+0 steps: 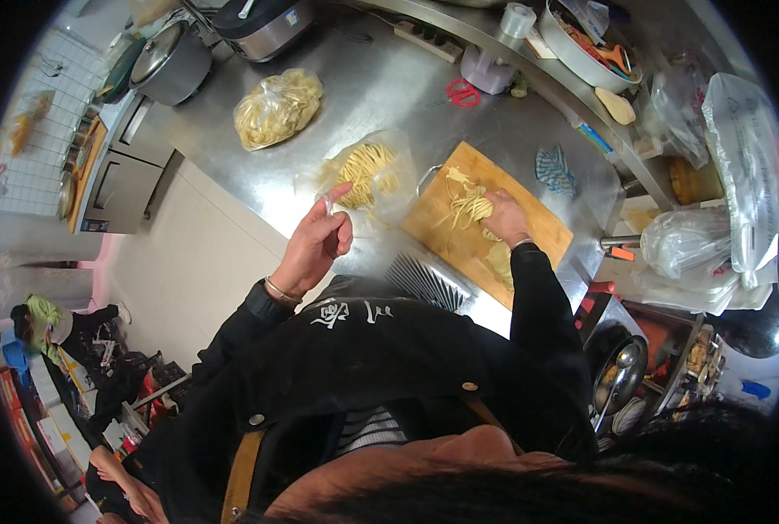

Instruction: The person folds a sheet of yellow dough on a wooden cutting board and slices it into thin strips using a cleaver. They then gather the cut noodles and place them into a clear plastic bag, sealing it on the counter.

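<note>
My right hand [506, 219] is closed on a bunch of pale yellow strips [471, 208], perhaps noodles or shredded tofu skin, over a wooden cutting board [539, 226]. Some strips hang onto the board, and flat pale pieces [499, 261] lie below my wrist. My left hand [320, 239] is raised in front of an open clear plastic bag [399, 147] holding a heap of similar strips [366, 171]. Its index finger is extended, with a bit of clear plastic or tape around it, and the other fingers are curled. A tied bag of pale yellow pieces [278, 109] sits farther back on the steel table.
Red-handled scissors [463, 93], a power strip [428, 40] and a striped cloth [555, 171] lie on the steel table [356, 98]. A pot [172, 65] and a cooker [265, 29] stand at the back left. Plastic bags hang at right. Another person [48, 321] is at far left.
</note>
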Motion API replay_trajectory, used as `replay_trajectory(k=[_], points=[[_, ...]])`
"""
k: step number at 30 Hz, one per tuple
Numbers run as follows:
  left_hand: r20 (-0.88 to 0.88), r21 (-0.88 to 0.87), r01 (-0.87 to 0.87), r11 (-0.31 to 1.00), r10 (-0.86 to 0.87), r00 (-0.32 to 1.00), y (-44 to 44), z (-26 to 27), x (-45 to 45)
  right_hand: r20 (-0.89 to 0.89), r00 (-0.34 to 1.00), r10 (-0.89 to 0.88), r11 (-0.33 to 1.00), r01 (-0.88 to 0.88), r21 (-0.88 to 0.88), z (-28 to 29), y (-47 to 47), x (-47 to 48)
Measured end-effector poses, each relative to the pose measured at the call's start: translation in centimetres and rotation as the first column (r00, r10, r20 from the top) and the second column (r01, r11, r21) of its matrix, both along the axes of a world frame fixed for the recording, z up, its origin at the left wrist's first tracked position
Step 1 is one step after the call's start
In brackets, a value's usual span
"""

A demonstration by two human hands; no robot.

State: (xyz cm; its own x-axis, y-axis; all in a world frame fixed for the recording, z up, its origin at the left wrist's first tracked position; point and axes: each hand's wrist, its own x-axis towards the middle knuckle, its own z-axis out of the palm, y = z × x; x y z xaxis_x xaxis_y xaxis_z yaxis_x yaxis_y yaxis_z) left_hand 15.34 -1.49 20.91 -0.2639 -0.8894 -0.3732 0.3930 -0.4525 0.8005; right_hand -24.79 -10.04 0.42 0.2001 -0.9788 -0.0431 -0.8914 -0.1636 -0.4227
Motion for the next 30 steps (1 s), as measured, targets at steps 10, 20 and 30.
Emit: replay_trajectory(k=[10, 20, 30], points=[[-0.02, 0.018, -0.052, 0.998, 0.052, 0.998, 0.0, 0.0, 0.5, 0.827, 0.274, -0.491, 0.87, 0.112, 0.48, 7.3, 0.7, 1.9], [-0.029, -0.066, -0.009, 0.998, 0.008, 1.0, -0.5, -0.2, 1.1, 0.898, 0.263, -0.353, 0.751, -0.493, 0.44, 19.5, -0.6, 18.1], [0.016, -0.008, 0.1, 0.995, -0.1, 0.995, 1.2, 0.6, 0.8, 0.695, -0.016, -0.719, 0.592, -0.537, 0.6, 1.1, -7.2, 30.4]])
